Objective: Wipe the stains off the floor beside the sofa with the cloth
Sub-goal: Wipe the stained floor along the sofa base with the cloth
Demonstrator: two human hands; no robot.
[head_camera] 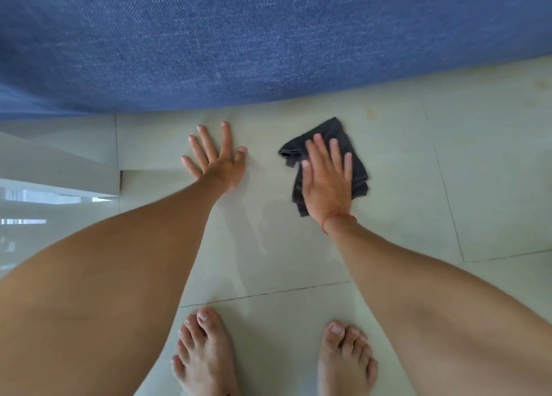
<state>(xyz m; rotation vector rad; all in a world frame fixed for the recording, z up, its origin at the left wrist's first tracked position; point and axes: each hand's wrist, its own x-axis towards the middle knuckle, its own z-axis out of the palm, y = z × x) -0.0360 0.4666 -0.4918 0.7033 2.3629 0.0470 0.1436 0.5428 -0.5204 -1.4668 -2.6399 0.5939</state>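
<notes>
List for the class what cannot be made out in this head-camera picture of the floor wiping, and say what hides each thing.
1. Floor under the dark cloth: covered by cloth and right hand, so any stain there is unseen.
2. Sofa: cut off by the top and side edges; only blue fabric shows.
3. Yellowish marks near the sofa: too faint to tell stain from tile pattern.
4. Floor under the left hand: hidden by the flat palm.

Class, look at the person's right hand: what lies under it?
Under the right hand lies the dark cloth, pressed flat on the pale tiled floor. Cloth edges show around the fingers. Any stain beneath the cloth is covered and cannot be seen.
</notes>
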